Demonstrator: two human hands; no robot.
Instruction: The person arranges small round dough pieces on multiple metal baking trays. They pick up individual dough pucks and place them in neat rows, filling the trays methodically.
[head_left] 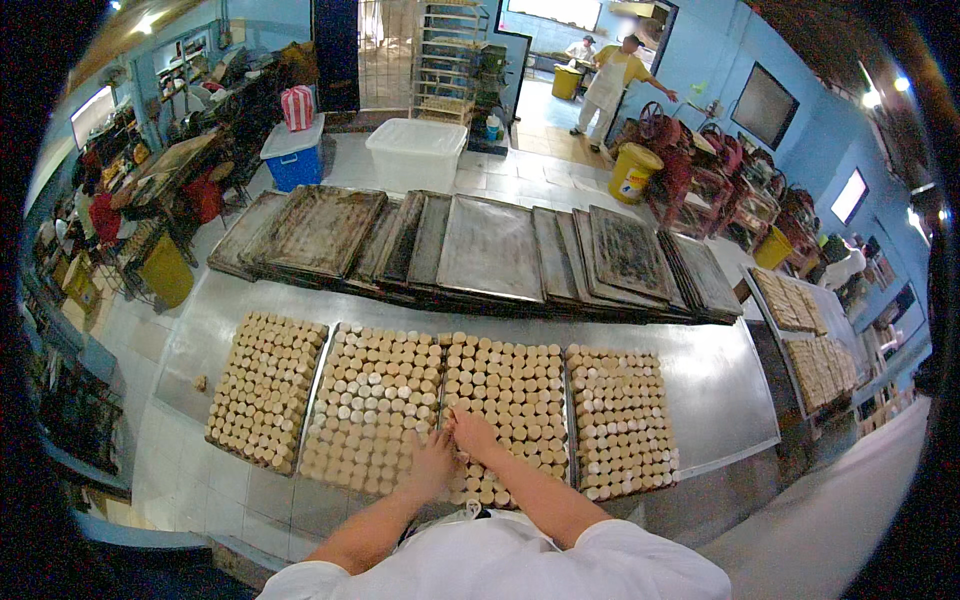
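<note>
Side by side on the metal table lie trays packed with short, round, pale dough pieces: a far-left tray [265, 385], a second tray [365, 440], a third tray [510, 400] and a right tray [622, 420]. My left hand [436, 464] rests over the right edge of the second tray, fingers extended over the pieces. Close beside it, at the left edge of the third tray, my right hand [474, 436] is closed. Whatever its fingers hold is too small to make out. Both hands cover some pieces under them.
Stacks of dark baking trays [490, 248] line the table's far side. A small dough scrap [200, 383] lies at left. Beyond stand a blue bin [292, 160], a white bin [415, 155], a yellow bucket [634, 173] and red machines [690, 170]. A person in an apron [608, 85] stands near the doorway.
</note>
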